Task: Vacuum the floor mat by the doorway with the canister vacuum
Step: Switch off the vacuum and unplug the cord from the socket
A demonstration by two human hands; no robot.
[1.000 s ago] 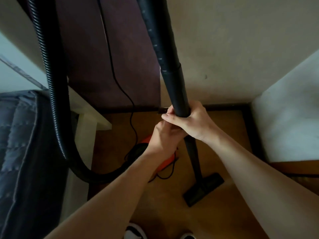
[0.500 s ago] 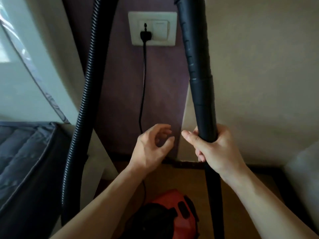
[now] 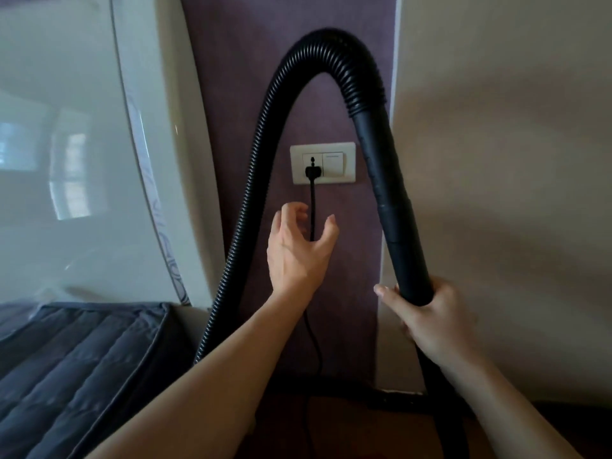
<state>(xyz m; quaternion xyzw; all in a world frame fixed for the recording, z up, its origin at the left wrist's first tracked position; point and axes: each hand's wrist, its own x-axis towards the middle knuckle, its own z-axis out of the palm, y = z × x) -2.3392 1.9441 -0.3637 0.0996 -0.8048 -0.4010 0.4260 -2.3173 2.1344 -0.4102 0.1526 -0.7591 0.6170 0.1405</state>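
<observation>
1. right grip (image 3: 433, 319) is wrapped round the lower end of the black wand (image 3: 394, 207), thumb and fingers curled on it. it holds the wand upright and off to 3 o'clock of the wall socket (image 3: 323, 163), probably to keep it out of the other arm's way.
2. ribbed hose (image 3: 251, 207) arcs up from the wand top, peaks at 12 o'clock above the socket and drops down at 9 o'clock of it. the loop frames the socket because the wand is raised.
3. left grip (image 3: 298, 253) is spread, with fingers loosely bent and nothing in it. it sits at 6 o'clock just below the socket, palm toward the wall.
4. plug (image 3: 313, 170) sits in the left half of the socket. the cord (image 3: 312, 207) hangs straight down and shows in the gap between the left thumb and fingers; contact can't be told.
5. judgement: the left grip is lined up for the plug or the rocker switch (image 3: 333, 164) at 3 o'clock of the plug, so this looks like the power step, not cleaning.
6. floor mat is not in view, and neither is the canister body; the wand's lower run leaves the frame at 5 o'clock.
7. dark quilted bed (image 3: 73, 352) lies at 8 o'clock, with a white glossy panel (image 3: 82, 144) above it.
</observation>
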